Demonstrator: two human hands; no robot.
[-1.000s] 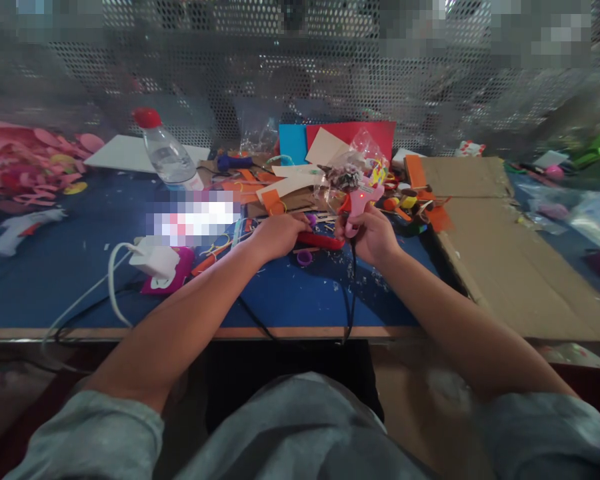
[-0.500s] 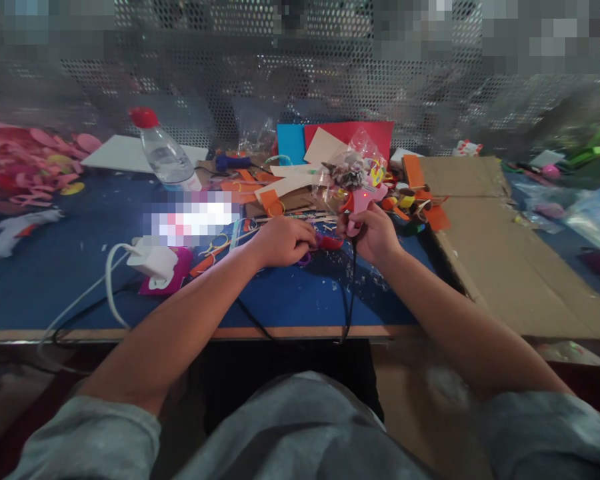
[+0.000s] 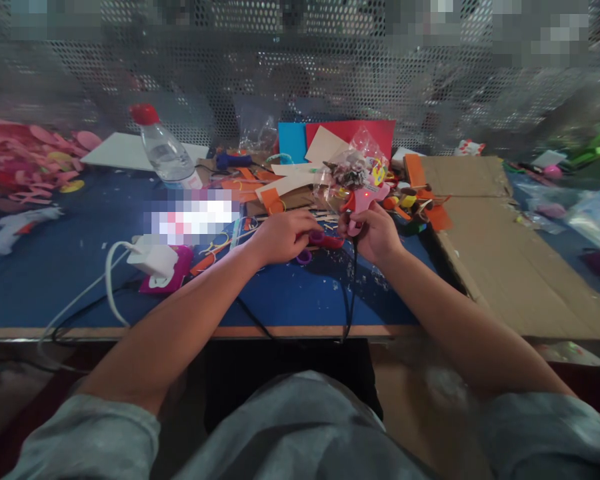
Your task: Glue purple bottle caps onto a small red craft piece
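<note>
My right hand (image 3: 377,233) is closed around the handle of a pink hot glue gun (image 3: 364,200) with a small red light; a black cord hangs from its lower end. Across from it, my left hand (image 3: 284,237) is held low over the table, thumb and fingers apart. Just by its fingertips lie the purple loops (image 3: 304,257) of what look like scissors, and a red tool or handle (image 3: 333,242). Nothing shows in the left fingers, though their undersides are partly hidden. Behind the glue gun is a clear plastic bag (image 3: 353,170) with a grey fluffy piece.
A water bottle (image 3: 167,153) with a red cap stands at the back left. Nearer are a white charger (image 3: 155,257) on a magenta block and a bright screen. Cardboard (image 3: 510,260) lies on the right. Scraps and coloured sheets (image 3: 350,137) fill the back, before a perforated metal panel.
My left hand has lifted slightly, and more of the purple loops shows under its fingers. The right hand keeps the glue gun in nearly the same place.
</note>
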